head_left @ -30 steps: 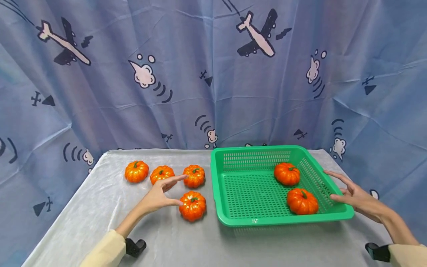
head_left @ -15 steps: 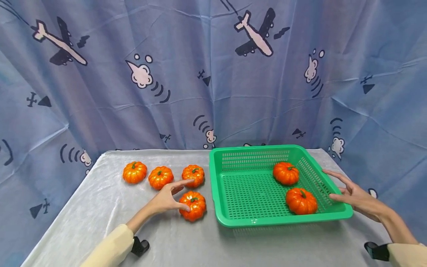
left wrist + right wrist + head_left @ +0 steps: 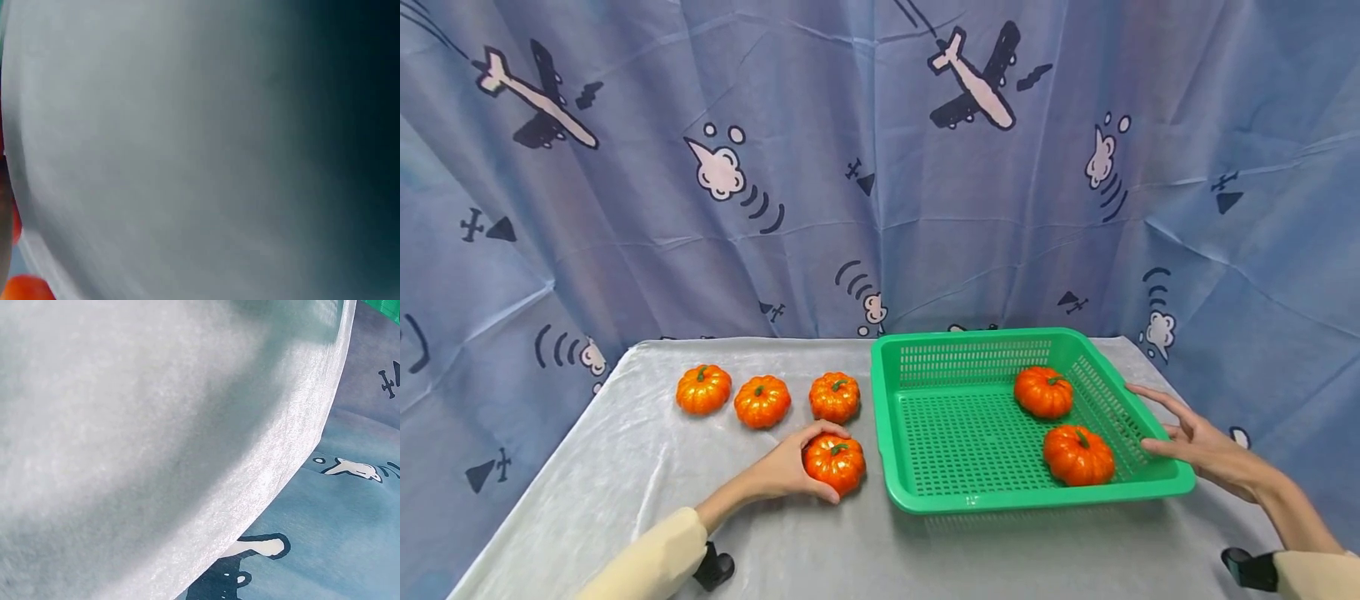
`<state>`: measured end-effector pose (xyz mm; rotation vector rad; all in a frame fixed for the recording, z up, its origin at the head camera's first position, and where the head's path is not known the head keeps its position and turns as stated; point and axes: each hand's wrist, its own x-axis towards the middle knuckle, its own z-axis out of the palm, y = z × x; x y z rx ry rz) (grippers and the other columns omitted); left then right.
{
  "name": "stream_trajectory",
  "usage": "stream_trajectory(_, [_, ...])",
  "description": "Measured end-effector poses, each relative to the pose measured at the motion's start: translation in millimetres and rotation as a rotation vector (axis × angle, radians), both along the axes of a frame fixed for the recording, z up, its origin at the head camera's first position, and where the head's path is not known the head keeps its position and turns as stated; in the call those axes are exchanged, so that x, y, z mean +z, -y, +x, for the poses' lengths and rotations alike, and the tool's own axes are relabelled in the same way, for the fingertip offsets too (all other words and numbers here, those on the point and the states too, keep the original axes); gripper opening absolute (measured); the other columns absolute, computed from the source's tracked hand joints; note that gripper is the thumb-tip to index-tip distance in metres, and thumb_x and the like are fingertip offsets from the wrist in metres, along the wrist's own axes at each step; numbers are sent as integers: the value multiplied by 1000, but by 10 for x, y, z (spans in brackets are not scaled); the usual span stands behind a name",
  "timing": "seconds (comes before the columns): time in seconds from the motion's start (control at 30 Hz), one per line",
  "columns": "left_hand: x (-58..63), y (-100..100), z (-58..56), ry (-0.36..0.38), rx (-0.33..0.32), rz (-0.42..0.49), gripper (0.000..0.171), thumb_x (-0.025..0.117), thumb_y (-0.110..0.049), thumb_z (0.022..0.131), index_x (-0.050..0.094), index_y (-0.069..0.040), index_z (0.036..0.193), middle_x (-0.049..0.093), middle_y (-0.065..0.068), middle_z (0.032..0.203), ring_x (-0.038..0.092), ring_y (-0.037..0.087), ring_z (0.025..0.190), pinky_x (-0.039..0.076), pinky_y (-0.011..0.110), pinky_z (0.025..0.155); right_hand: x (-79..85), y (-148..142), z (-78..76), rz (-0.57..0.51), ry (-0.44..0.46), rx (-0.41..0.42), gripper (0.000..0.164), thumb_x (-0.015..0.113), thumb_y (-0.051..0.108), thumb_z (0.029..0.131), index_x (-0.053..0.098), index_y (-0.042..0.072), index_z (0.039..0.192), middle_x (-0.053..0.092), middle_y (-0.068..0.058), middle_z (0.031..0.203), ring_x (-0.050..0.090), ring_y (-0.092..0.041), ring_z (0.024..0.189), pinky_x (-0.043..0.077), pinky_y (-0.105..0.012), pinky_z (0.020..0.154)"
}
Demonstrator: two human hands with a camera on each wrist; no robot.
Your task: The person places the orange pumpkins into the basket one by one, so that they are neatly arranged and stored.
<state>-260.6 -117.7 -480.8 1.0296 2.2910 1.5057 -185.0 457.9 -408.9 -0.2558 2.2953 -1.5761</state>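
Left-hand grip (image 3: pixel 790 472) curled about a glossy orange mini pumpkin (image 3: pixel 846 467), pinching it between fingers at its 12 o'clock side and thumb at 6. Pumpkin upright, stem up. Held by its flanks, I'd guess, because the rounded ribs give purchase there. Can't tell whether it bears on the cloth-covered table (image 3: pixel 970 560) or sits just off it; the left wrist view is mostly pale cloth.

Taking that pumpkin as the dial's centre: first loose pumpkin (image 3: pixel 835 398) at 12, near, not touching; second loose pumpkin (image 3: pixel 763 404) at 10; third loose pumpkin (image 3: pixel 703 392) also at 10, farther out. All stand apart, which probably lets fingers slip round one without nudging its neighbour.

At 3 o'clock, just beside: green plastic basket (image 3: pixel 1037 502), shallow, slotted walls. Within it, far pumpkin (image 3: pixel 1042 396) towards 1, near pumpkin (image 3: pixel 1077 458) at 4.

Right-hand grip (image 3: pixel 1198 446) at the basket's 3 o'clock: spread, index reaching to the outer rim, thumb over the edge. Reads to me as a light steadying touch, not a clamp; contact of the other fingers unclear.

Airplane-print curtain (image 3: pixel 820 183) hangs behind, at 12.
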Motion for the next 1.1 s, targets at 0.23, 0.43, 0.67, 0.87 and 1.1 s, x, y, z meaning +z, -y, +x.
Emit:
stream_trajectory(0.23, [6, -110, 9, 226, 5, 86, 71, 84, -5, 68, 50, -11, 130, 57, 9, 122, 55, 24, 105, 49, 36, 87, -3, -1, 18, 26, -30, -7, 74, 46, 7, 101, 11, 51, 148, 52, -4, 124, 65, -19, 97, 55, -48, 75])
stream_trajectory(0.43, [223, -7, 5, 309, 71, 142, 71, 83, -5, 70, 51, -12, 133, 54, 14, 122, 54, 26, 106, 48, 37, 88, -14, 31, 22, 82, -46, -33, 76, 49, 9, 100, 7, 47, 150, 35, -36, 136, 61, -7, 100, 55, -46, 77])
stream_trajectory(0.67, [698, 16, -63, 339, 150, 215, 73, 82, -4, 71, 49, -16, 135, 44, 14, 135, 49, 30, 113, 47, 39, 92, -11, 11, 26, 60, -52, -16, 75, 48, 7, 100, 10, 49, 149, 48, -17, 130, 63, -12, 98, 55, -47, 75])
stream_trajectory(0.87, [1061, -171, -124, 295, 121, 285, 72, 78, 1, 73, 46, -9, 137, 48, 11, 133, 49, 30, 114, 47, 39, 94, 1, 2, 10, 65, -37, -28, 74, 48, 9, 100, 11, 52, 147, 49, -15, 129, 63, -12, 98, 55, -46, 76])
stream_trajectory(1.1, [1377, -505, -148, 288, 127, 297, 65, 78, -1, 73, 53, -20, 130, 53, 7, 127, 53, 28, 109, 51, 37, 87, -4, 7, 14, 62, -38, -19, 74, 48, 8, 100, 12, 51, 148, 51, -8, 125, 63, -13, 97, 55, -46, 76])
